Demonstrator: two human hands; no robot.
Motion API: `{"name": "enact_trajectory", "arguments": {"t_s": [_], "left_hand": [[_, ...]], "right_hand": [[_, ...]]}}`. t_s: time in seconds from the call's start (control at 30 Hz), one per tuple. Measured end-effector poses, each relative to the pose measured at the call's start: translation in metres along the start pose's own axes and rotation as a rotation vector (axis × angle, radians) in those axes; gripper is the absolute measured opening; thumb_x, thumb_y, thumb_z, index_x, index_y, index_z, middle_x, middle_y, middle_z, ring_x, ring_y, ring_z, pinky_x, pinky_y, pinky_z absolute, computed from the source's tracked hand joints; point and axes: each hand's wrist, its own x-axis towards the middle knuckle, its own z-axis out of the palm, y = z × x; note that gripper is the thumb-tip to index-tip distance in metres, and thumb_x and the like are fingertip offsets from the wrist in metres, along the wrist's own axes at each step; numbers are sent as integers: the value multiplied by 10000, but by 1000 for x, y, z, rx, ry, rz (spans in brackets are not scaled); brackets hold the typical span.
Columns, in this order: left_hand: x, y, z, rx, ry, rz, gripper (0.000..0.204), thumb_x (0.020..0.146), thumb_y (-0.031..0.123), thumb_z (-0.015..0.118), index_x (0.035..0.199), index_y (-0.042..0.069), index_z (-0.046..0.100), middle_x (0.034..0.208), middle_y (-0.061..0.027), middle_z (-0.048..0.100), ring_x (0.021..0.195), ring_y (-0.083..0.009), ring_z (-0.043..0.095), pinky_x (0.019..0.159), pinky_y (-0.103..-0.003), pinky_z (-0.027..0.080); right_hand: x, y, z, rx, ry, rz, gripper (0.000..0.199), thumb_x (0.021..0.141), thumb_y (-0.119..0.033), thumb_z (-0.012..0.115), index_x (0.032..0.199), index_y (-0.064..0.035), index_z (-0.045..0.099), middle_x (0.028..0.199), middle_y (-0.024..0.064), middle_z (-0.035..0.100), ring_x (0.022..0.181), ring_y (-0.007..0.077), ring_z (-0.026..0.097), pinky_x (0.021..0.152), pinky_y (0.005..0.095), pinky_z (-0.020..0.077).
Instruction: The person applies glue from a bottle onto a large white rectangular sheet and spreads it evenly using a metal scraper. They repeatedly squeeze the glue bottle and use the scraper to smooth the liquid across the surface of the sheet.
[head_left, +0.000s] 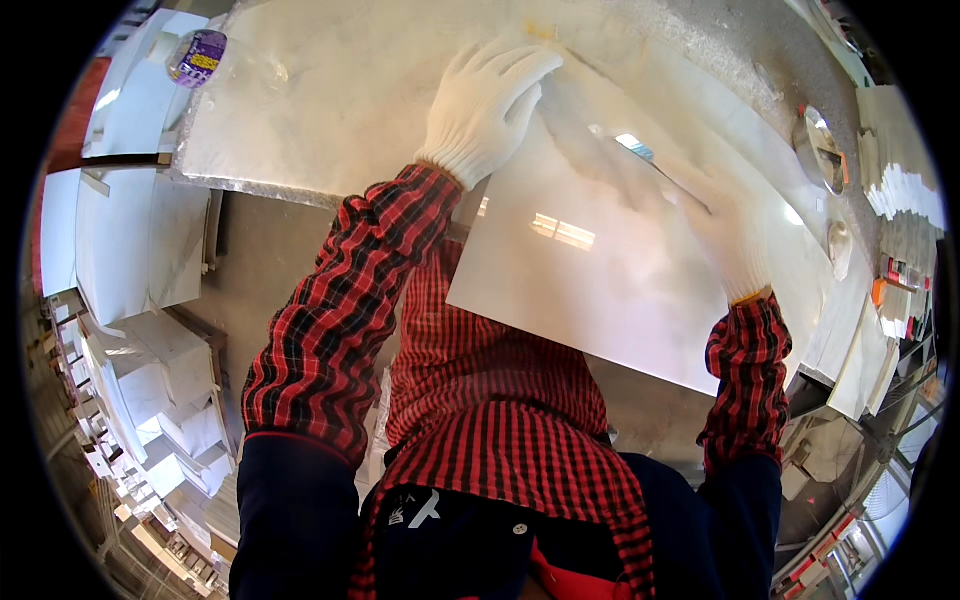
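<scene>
A glossy white tile lies slanted over the pale work surface, its near edge close to my body. My left hand, in a white knitted glove, rests by the tile's far left corner with its fingers stretched out to the right. White-gloved too, my right hand is over the right part of the tile; its fingers are smeared by blur and haze. A dark line and a small bluish patch show between the hands, and I cannot make out what they belong to.
A clear bottle with a purple label lies at the far left of the dusty work surface. A round, ring-like object sits at the right. White slabs stand to the left, and further pale pieces are stacked at the right.
</scene>
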Motion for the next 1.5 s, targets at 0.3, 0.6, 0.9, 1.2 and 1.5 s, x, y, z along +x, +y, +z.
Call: {"name": "enact_trajectory", "arguments": {"t_s": [0.3, 0.6, 0.9, 1.2, 1.5], "left_hand": [[9, 5, 12, -48, 81, -199, 308, 912, 175, 610, 1205, 135, 697, 1220, -60, 705, 1196, -334, 583, 1047, -450, 445], [31, -7, 5, -10, -89, -303, 360, 971, 259, 606, 1303, 132, 664, 1300, -117, 671, 1168, -344, 618, 1031, -431, 468], [87, -20, 37, -76, -25, -320, 561, 884, 407, 691, 1335, 79, 623, 1287, -234, 664, 1215, -410, 608, 1032, -486, 473], [125, -35, 71, 16, -57, -475, 720, 816, 539, 737, 1351, 77, 602, 1241, -250, 682, 1180, -414, 632, 1006, -493, 489], [138, -34, 78, 20, -161, -449, 721, 786, 548, 730, 1325, 86, 609, 1198, -238, 693, 1150, -409, 639, 973, -513, 486]], "right_hand": [[6, -58, 7, 109, -30, 244, 318, 930, -198, 696, 1239, -155, 757, 1046, 143, 732, 917, 302, 698, 819, 378, 537], [-10, -40, 8, 1, 107, 106, 302, 923, -301, 703, 1206, -212, 760, 886, 101, 695, 815, 313, 679, 694, 426, 522], [-19, -41, 17, -21, 42, 106, 314, 938, -308, 691, 1235, -220, 741, 878, 141, 673, 820, 342, 651, 706, 456, 506], [-4, -52, 23, -35, 72, 88, 313, 943, -297, 677, 1244, -227, 725, 891, 119, 683, 858, 316, 669, 717, 437, 514], [1, -47, 23, -29, 76, 82, 281, 941, -268, 662, 1214, -235, 717, 888, 99, 682, 819, 309, 668, 683, 434, 520]]}}
